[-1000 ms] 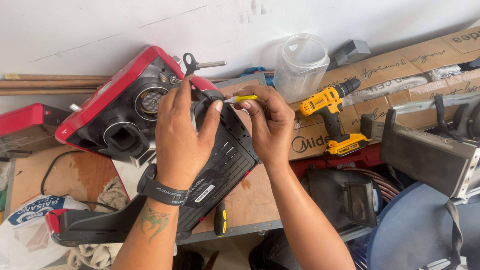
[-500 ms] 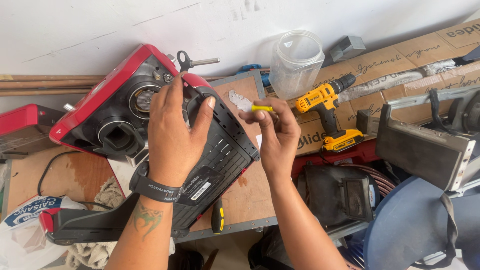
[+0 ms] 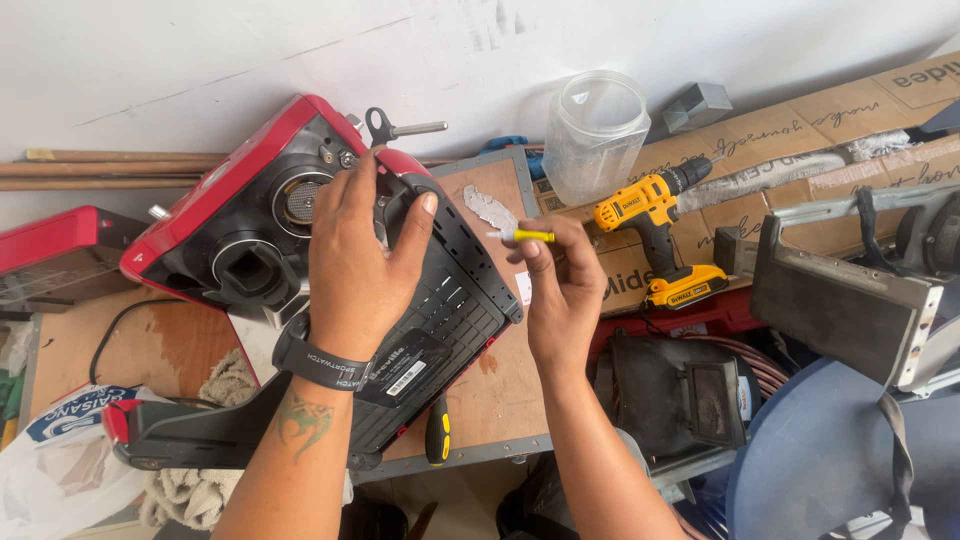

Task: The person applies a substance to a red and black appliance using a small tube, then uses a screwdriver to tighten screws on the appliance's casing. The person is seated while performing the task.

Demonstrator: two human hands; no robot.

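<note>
Red-and-black appliance, overturned, with small yellow tool.
Left hand lay spread on its underside; right hand pinched the tool between fingertips, just beside the appliance.

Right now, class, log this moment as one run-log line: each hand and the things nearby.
left hand: pressing on red-and-black appliance | right hand: holding small yellow tool | nearby: yellow cordless drill, clear plastic jar
</note>
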